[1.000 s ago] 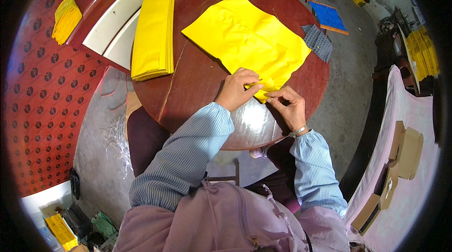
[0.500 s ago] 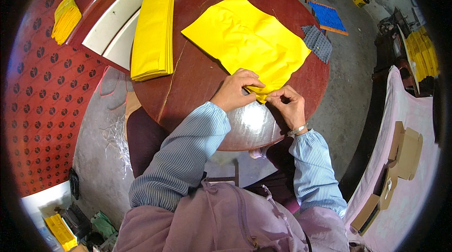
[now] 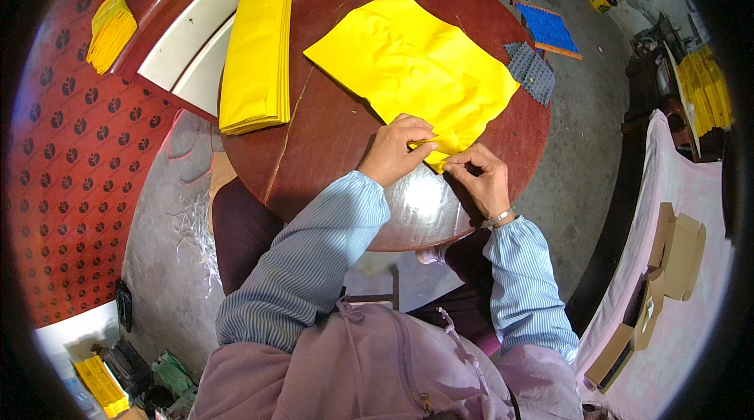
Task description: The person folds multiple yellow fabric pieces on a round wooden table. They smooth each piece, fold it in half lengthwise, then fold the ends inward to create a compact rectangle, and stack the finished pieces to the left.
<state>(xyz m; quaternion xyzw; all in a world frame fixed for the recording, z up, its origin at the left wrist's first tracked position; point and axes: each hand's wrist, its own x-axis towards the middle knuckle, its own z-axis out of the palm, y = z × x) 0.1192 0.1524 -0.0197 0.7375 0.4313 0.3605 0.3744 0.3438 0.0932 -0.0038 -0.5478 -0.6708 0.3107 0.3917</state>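
Observation:
A yellow cloth sheet (image 3: 416, 59) lies spread and slightly creased on the round dark-red table (image 3: 330, 161), its near corner gathered and bunched. My left hand (image 3: 395, 149) pinches the gathered cloth between thumb and fingers from the left. From the right, my right hand (image 3: 481, 177) pinches the very tip of that same corner between thumb and forefinger. Both hands work close together near the table's front part. Left of the sheet rests a neat stack of folded yellow cloth (image 3: 255, 59), which neither hand touches.
On the table's right edge sits a grey studded mat (image 3: 531, 73), with a blue panel (image 3: 548, 29) beyond it. A red wooden bench (image 3: 192, 35) stands at left. Open cardboard boxes (image 3: 658, 290) lie on a pink cloth at right. More yellow bundles (image 3: 110, 34) lie around.
My left hand has shifted slightly to the right along the gathered corner, its fingers drawn closer to the cloth. The right hand keeps its pinch nearly in place.

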